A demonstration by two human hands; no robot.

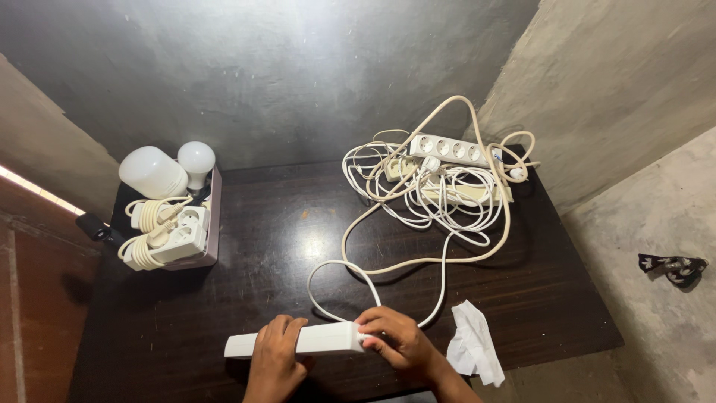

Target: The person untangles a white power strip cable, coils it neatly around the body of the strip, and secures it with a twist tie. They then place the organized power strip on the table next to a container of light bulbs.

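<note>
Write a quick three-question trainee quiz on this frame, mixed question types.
1. True or false: both hands grip the long white plastic power strip at the near edge of the dark wooden table.
2. Multiple choice: the crumpled white cloth lies A) left of the left hand, B) right of the right hand, C) in the box.
3. How many white bulbs stand at the back of the box of coiled extension sockets?

Key: 1 true; 2 B; 3 two.
</note>
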